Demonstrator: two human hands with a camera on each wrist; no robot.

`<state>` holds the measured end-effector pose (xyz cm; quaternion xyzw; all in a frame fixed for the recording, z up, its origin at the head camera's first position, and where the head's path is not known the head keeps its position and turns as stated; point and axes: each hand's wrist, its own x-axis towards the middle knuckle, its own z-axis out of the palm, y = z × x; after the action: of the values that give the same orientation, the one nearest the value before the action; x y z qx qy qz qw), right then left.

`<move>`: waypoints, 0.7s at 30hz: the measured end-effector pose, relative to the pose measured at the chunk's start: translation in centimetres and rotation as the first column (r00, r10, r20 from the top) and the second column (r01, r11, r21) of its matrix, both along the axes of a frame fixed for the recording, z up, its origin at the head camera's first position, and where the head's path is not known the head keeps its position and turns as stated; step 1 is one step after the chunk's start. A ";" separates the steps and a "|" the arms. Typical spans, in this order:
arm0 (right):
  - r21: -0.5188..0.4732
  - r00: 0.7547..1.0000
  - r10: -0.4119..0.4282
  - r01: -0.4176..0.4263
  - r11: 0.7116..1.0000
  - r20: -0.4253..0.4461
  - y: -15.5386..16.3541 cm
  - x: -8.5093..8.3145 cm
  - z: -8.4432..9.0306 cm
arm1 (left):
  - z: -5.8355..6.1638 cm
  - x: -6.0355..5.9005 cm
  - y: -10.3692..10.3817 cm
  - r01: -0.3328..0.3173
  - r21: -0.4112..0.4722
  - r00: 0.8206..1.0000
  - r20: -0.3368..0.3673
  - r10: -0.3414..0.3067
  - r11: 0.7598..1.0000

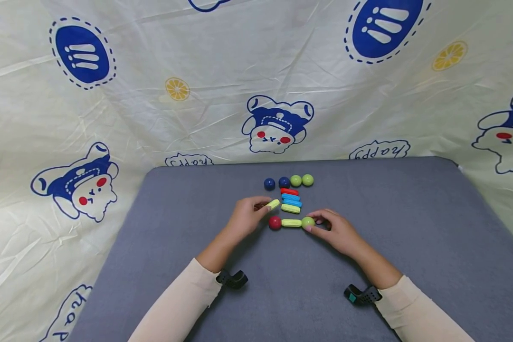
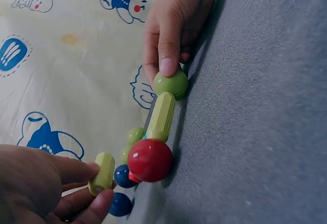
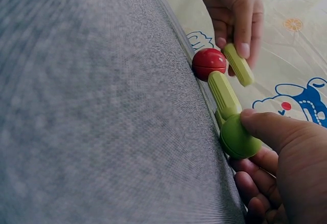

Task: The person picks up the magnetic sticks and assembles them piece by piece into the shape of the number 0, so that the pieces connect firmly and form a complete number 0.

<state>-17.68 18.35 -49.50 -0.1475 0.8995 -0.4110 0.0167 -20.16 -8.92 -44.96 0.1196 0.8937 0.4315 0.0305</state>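
- Head view: left hand (image 1: 244, 217) pinches a loose yellow-green stick (image 1: 273, 204) between thumb and fingertips.
- Right hand (image 1: 335, 230) fingertips pinch, apparently, the green ball (image 1: 308, 222) ending a joined stick (image 1: 291, 223) and red ball (image 1: 275, 223).
- Beyond the fingers lie 4 sticks (image 1: 290, 200) and 4 balls (image 1: 289, 181).

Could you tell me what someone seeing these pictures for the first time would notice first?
Mid-table on the grey cloth table, a red ball, a yellow-green ridged stick and a green ball form a short chain. The right hand holds the green ball, while the left hand pinches a second yellow-green stick. Behind lie spare sticks and four balls.
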 end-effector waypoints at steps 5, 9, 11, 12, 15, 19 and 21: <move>0.000 1.000 -0.014 0.014 1.000 0.005 0.0 0.0 -0.1 | -0.6 0.7 -1.1 -0.065 0.134 0.989 0.140 0.046 0.989; 0.010 1.000 -0.021 0.021 1.000 0.013 0.0 0.0 0.0 | -0.9 1.4 -1.8 -0.116 0.234 0.968 0.246 0.057 0.965; 0.012 0.999 -0.024 0.024 1.000 0.021 0.0 0.0 0.0 | -0.9 1.8 -2.0 -0.134 0.257 0.953 0.299 0.053 0.957; 0.013 0.999 -0.026 0.026 1.000 0.026 -0.1 0.0 0.1 | -0.9 2.0 -2.0 -0.133 0.261 0.946 0.321 0.044 0.956; 0.016 0.999 -0.033 0.032 0.999 0.038 -0.1 -0.1 0.2 | -0.8 2.5 -2.1 -0.124 0.266 0.924 0.382 0.014 0.956; 0.024 0.998 -0.039 0.038 0.999 0.045 -0.1 -0.1 0.4 | -1.0 2.9 -1.9 -0.097 0.286 0.902 0.430 -0.037 0.953; 0.027 0.998 -0.041 0.039 0.999 0.047 -0.1 -0.2 0.4 | -1.2 3.0 -1.8 -0.088 0.298 0.894 0.444 -0.057 0.951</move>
<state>-17.86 18.21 -49.06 -0.1194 0.9069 -0.4028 0.0319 -17.17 -10.70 -46.20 0.0132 0.7846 0.5823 0.2127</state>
